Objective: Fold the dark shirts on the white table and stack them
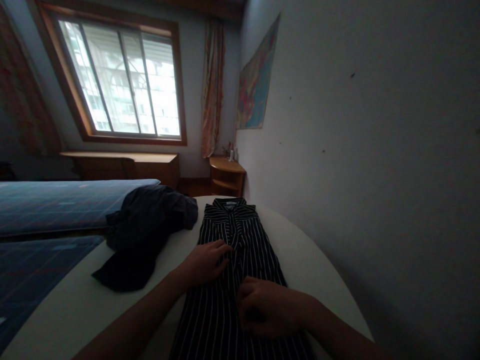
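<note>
A black shirt [258,250] with thin white stripes lies lengthwise on a pale round table [305,260], its collar at the far end and its lower part running out of view below. My left hand [209,260] rests on the left side of the shirt front, fingers reaching loosely across toward the middle. Lower down, on the right half, my right hand [262,306] has its fingers curled together against the cloth at the front. Its fingertips are partly hidden, and the dim light blurs the grip.
A crumpled dark garment [150,230] lies on the table's left side. Beyond it is a bed with a blue plaid cover [75,200]. A white wall [356,175] runs close along the right. A corner shelf [227,170] and low wooden desk [157,159] stand behind.
</note>
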`<state>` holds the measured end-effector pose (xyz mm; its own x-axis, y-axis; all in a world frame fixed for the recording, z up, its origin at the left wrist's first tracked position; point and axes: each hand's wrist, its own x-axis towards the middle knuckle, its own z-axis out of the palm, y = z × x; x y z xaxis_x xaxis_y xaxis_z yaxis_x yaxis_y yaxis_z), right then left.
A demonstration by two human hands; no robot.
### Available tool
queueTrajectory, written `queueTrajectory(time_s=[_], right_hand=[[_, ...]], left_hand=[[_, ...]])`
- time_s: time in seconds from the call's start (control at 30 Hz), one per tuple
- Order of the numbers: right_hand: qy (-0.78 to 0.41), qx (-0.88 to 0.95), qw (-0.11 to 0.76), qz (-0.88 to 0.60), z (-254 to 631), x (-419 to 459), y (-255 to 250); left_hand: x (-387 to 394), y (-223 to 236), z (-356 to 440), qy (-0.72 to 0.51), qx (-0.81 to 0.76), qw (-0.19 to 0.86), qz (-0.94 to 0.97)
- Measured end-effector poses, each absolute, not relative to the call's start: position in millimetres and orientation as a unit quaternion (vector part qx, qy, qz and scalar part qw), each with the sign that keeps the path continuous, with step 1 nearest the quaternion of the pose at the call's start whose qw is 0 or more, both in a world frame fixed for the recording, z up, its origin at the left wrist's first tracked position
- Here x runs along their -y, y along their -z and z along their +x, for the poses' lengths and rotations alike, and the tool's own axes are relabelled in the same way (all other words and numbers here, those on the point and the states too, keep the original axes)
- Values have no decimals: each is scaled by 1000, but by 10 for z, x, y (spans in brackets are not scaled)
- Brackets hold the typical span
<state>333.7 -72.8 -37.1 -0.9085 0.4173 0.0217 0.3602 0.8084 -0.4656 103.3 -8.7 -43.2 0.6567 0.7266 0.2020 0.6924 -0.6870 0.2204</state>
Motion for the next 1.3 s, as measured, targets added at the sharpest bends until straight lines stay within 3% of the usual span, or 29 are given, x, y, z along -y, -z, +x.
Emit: queueTrajectory(time_s=[0.1,0.3,0.47,0.73,1.3], right_hand=[[-268,934,82,-222,3345,640,305],[-129,796,181,-563,3250,-110,258],[-44,699,116,-704,3148,-745,349],[-61,660,101,-742,3053,-1082,505],[-84,691,139,-704,3013,-1221,540]], left_hand=[[-101,456,1121,-143,-444,38,884],[-568,509,1342,-153,-523,21,838],[-834,637,1528,-172,-492,22,853],[-854,915,1538,-190,-460,28,867],[-892,962,1549,-241,-485,60,839]])
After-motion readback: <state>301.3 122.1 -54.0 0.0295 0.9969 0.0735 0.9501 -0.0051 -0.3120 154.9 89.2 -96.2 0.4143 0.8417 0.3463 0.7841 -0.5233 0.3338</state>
